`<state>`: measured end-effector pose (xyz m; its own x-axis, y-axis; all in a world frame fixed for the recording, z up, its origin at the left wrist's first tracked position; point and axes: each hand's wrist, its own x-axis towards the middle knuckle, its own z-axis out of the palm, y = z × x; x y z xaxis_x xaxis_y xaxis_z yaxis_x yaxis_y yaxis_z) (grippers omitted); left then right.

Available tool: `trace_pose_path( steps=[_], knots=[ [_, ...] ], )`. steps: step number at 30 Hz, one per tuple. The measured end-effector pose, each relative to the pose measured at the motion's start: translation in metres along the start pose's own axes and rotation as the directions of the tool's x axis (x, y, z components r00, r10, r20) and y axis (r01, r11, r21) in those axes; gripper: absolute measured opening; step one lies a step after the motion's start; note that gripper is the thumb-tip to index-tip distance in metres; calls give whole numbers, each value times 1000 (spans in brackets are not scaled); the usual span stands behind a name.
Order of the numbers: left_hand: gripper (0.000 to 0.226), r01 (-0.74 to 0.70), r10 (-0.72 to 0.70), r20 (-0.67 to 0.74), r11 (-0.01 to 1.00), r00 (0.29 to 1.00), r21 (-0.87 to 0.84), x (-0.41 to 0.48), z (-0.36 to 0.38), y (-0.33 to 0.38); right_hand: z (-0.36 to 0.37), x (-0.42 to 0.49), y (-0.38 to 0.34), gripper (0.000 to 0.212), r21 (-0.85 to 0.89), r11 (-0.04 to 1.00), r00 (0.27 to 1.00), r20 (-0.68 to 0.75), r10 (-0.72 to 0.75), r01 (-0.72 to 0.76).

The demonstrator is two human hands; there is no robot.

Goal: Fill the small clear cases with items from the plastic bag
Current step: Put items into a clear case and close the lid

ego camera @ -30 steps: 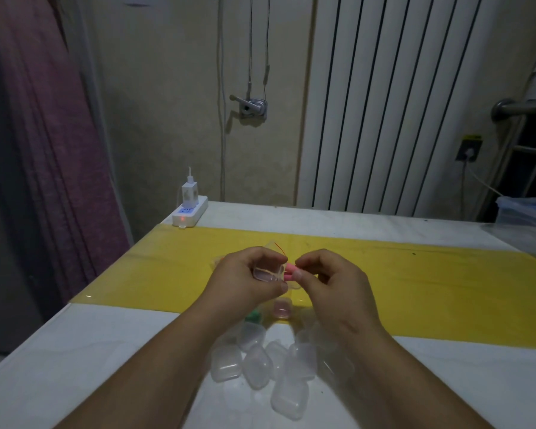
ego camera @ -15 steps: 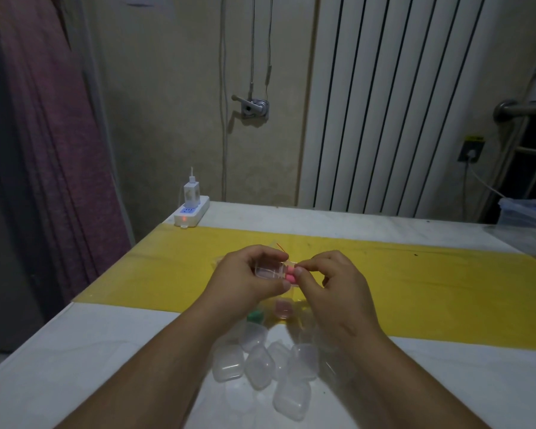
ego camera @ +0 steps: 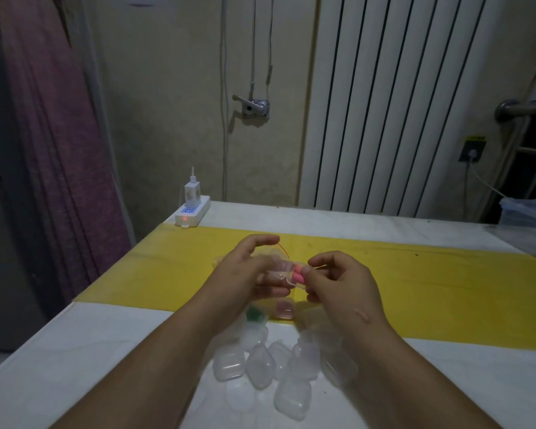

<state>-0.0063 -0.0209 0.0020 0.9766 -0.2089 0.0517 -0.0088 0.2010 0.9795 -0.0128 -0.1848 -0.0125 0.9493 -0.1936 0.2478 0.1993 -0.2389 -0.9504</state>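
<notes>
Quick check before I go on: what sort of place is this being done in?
Probably a room in a home, not a workshop: a white panel radiator on the wall, a power strip with a charger on the white table, and a purple curtain at the left.

**Around the work area**

A white surface carries a yellow mat laid across it. At the far left corner sits a white power strip with a red light lit and a white charger plugged in upright. Behind stands a white ribbed radiator, with a metal crank on the beige wall. A purple curtain hangs at left. A wall socket with a plugged-in cable is at right, near a metal rail.
</notes>
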Motion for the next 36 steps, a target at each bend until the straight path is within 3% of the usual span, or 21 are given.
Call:
trace_pose_path(
  steps=[3,8,11,15,19,22,25,32,36],
  knots=[
    [25,32,-27,42,991,999,-132,1,0,0,-2,-1,-2,13,53,999,1000,-17,5,-4],
    [26,-38,36,57,999,998,36,2,-1,-6,0,-4,-4,5,109,994,1000,25,14,-16],
    [31,-88,90,-6,989,996,123,4,-1,-9,1,-5,-7,20,240,967,994,86,69,-87],
    [33,-124,132,-24,971,991,204,4,-1,-9,1,-4,-4,12,3,1000,999,53,-9,8],
    [25,-147,200,-217,960,955,239,7,-4,-5,-5,1,-6,6,-147,985,996,-8,-90,88],
    [23,-148,218,-310,960,925,236,8,-8,-2,-6,0,-5,7,-251,962,990,115,-78,105],
    [24,-127,200,-351,967,915,220,9,-10,-4,-2,-2,-2,11,-473,874,982,185,-30,116],
    [35,-112,191,-408,971,893,210,15,-17,-6,-1,-7,0,17,-546,836,956,274,109,61],
    [35,-134,273,-401,931,874,341,15,-23,-5,11,-8,6,3,-540,837,952,292,87,89]
  ],
)
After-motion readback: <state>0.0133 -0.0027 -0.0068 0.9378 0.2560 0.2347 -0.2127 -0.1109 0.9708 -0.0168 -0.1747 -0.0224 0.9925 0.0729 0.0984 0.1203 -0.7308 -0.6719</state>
